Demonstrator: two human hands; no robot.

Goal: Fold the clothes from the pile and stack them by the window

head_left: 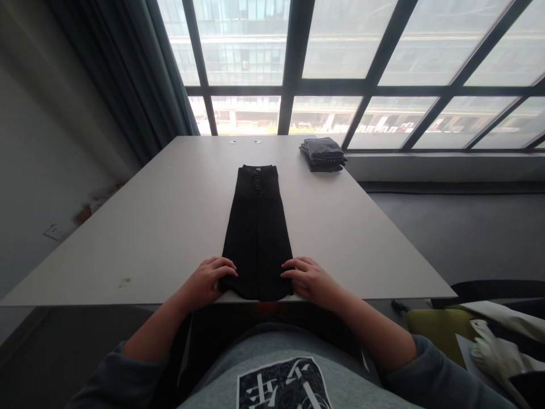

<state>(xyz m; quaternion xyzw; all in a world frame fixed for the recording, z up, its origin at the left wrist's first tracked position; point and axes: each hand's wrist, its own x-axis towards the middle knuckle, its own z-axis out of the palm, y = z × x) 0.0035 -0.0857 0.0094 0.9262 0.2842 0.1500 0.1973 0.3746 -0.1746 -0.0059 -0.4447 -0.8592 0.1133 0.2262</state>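
Observation:
A black garment [258, 233] lies flat and lengthwise on the white table [179, 227], its narrow end with a small ringed detail pointing toward the window. The wider end reaches the table's near edge. My left hand [208, 278] touches its lower left corner, fingertips on the cloth and thumb hidden. At the lower right corner rests my right hand [309, 279], its fingers bent over the side edge. Whether either hand pinches the fabric is hard to make out.
A stack of folded dark clothes [323, 154] sits at the table's far right corner. Large windows stand behind the table, with a dark curtain [128, 68] at the left. Below right is a green chair [438, 335] with items on it.

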